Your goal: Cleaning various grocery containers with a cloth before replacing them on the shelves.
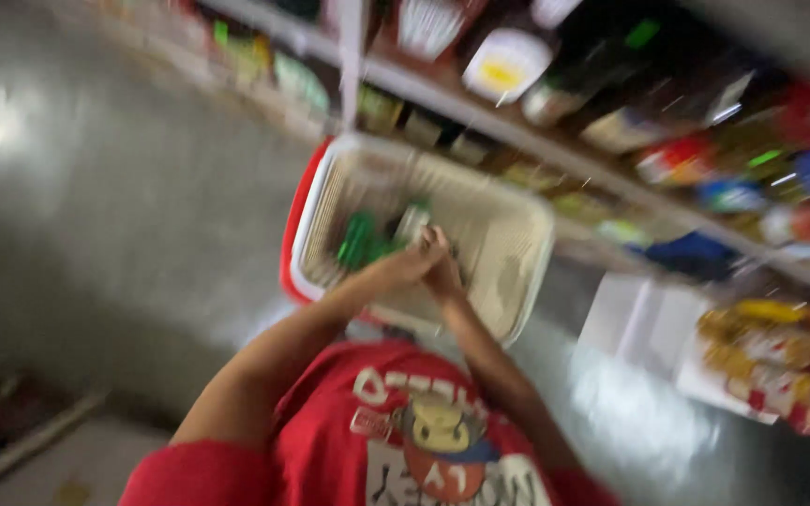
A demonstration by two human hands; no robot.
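The picture is heavily blurred. Both my arms reach forward into a cream plastic basket (517,253) with a red rim that is held in front of my red shirt. My left hand (407,262) and my right hand (442,267) meet close together over the basket's middle. Right beside the hands lie a green bottle (356,239) and a pale bottle with a green cap (412,220). Whether either hand grips one of them is lost in the blur.
Store shelves (536,131) packed with bottles, jars and packets run along the top and right. More packaged goods (771,361) and a white box (644,323) sit lower right. A shiny grey floor (124,206) spreads to the left.
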